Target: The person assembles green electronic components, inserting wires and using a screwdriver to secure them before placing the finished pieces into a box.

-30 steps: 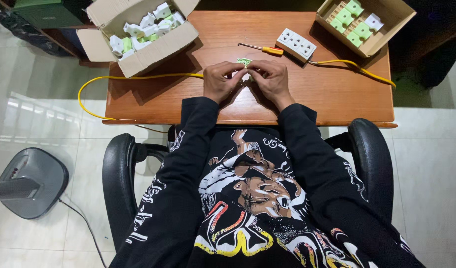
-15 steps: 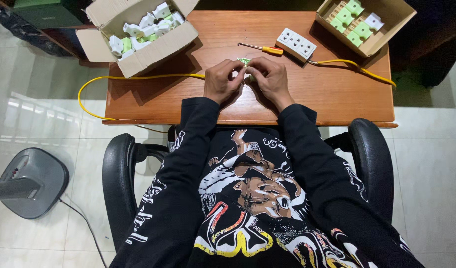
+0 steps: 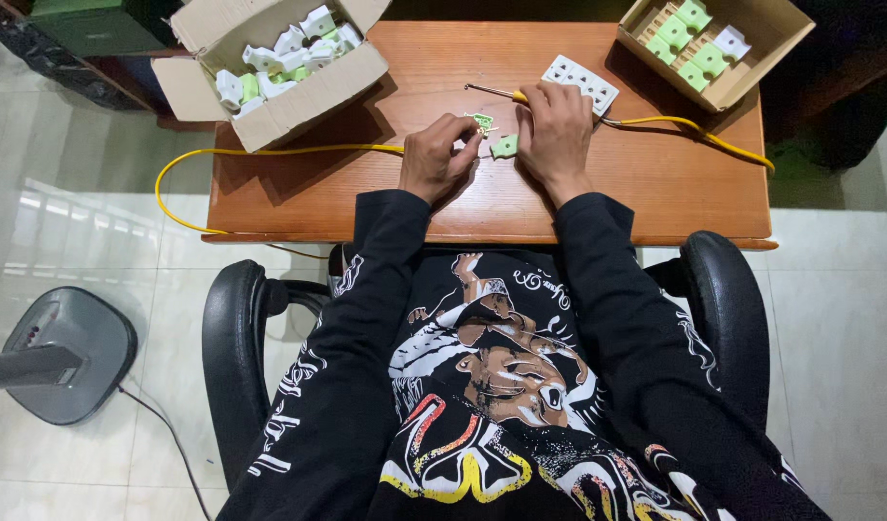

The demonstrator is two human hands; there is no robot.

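Note:
My left hand (image 3: pixel 439 160) rests on the wooden table (image 3: pixel 655 183) and pinches a small green plug part with metal prongs (image 3: pixel 482 122) between thumb and fingertips. A second green plug piece (image 3: pixel 505 147) lies loose on the table between my hands. My right hand (image 3: pixel 557 130) has its fingers curled over the orange handle of a screwdriver (image 3: pixel 509 94), whose metal shaft points left. The hand also touches the white socket strip (image 3: pixel 582 81), from which a yellow cable (image 3: pixel 694 125) runs.
An open cardboard box (image 3: pixel 313 92) of white and green plug parts stands at the table's back left. A smaller box (image 3: pixel 752 68) with green and white pieces stands at the back right. Another yellow cable (image 3: pixel 270 150) loops off the left edge. A fan base (image 3: pixel 67 352) stands on the floor.
My hands have come apart. The right hand moved up and right onto the screwdriver, the left hand kept the pronged green part, and one green piece now lies on the table.

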